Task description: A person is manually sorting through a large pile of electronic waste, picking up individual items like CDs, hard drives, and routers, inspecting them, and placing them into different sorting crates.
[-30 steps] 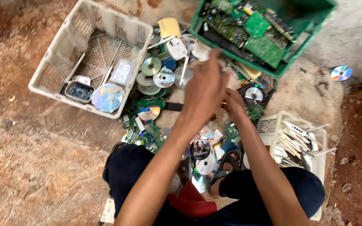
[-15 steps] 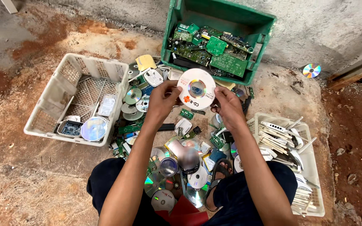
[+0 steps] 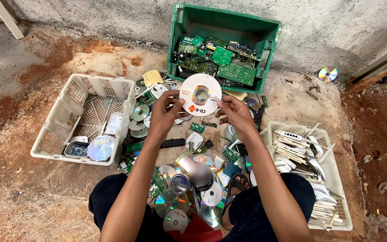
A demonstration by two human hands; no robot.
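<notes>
White disc (image 3: 200, 94) held up between both hands, above littered ground in front of green crate (image 3: 265, 58) of circuit boards (image 3: 220, 62); left hand (image 3: 165, 112) fingertips pinch left rim, right hand (image 3: 234, 112) fingertips pinch right rim; grip only at edges, so likely risk: slip, disc drops onto scrap pile (image 3: 193, 179) of discs below, gets scratched; too hard squeeze could crack it; white basket (image 3: 63, 121) at left, apart

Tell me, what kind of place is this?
Probably an outdoor spot for sorting old electronics: bare dirt ground, a green crate of circuit boards, and discs scattered around. Both hands hold a white disc.
</notes>
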